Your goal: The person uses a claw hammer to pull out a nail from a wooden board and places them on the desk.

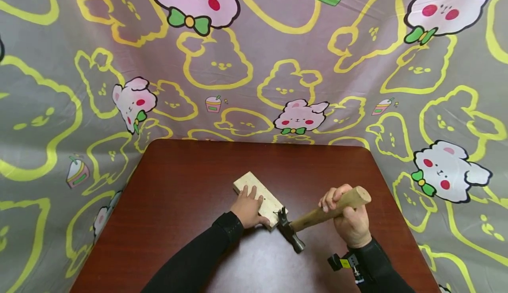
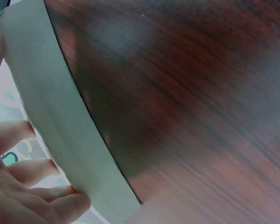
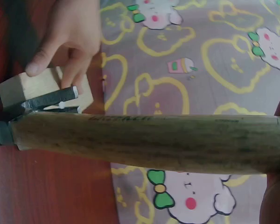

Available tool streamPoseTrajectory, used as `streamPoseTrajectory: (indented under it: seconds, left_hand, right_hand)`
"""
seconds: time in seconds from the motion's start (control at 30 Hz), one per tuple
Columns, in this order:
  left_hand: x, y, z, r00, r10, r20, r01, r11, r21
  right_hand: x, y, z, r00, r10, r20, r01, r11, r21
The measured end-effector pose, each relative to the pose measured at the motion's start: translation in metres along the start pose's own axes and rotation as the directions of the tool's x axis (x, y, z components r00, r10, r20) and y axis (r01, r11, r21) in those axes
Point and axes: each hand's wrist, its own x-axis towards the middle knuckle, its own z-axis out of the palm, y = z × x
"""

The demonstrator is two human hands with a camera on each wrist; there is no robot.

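Observation:
A pale wooden board (image 1: 265, 198) lies at a slant on the table. My left hand (image 1: 247, 209) rests on its top with the fingers spread, and in the left wrist view its fingertips (image 2: 44, 170) show along the board's upper edge. With my right hand (image 1: 351, 218) I grip the wooden handle of a claw hammer (image 1: 317, 218). The hammer's dark head overlaps the near right end of the board, claw over the wood and striking face toward me. In the right wrist view, a thin metal bit, like a nail (image 3: 61, 105), shows at the claw.
The reddish-brown table (image 1: 190, 174) stretches around the board. Behind it and along both sides hangs a grey cloth (image 1: 246, 94) with yellow outlines and cartoon rabbits. A small black device (image 1: 343, 262) is strapped to my right wrist.

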Motion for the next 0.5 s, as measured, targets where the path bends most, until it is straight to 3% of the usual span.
streamPoseTrajectory:
  seconds: [0.1,0.2,0.33,0.5]
  left_hand:
    - [-0.001,0.001,0.0,1.0,0.003,0.018,-0.003,1.0,0.006]
    - [-0.002,0.004,0.001,0.999,0.013,0.029,-0.013,1.0,-0.002]
    - [-0.001,0.005,0.0,1.0,0.014,0.016,-0.013,1.0,-0.003]
    - [0.002,0.0,-0.003,1.0,0.007,0.009,-0.007,1.0,0.009]
  right_hand:
    - [-0.004,0.004,0.001,0.996,0.042,-0.084,-0.049,0.995,-0.086]
    - [-0.006,0.006,0.005,0.991,0.078,-0.112,-0.088,0.992,-0.087]
    - [-0.001,0.007,0.009,0.999,0.054,0.001,-0.054,0.999,-0.003]
    - [0.014,0.005,0.012,0.991,0.001,0.137,-0.004,1.0,0.021]
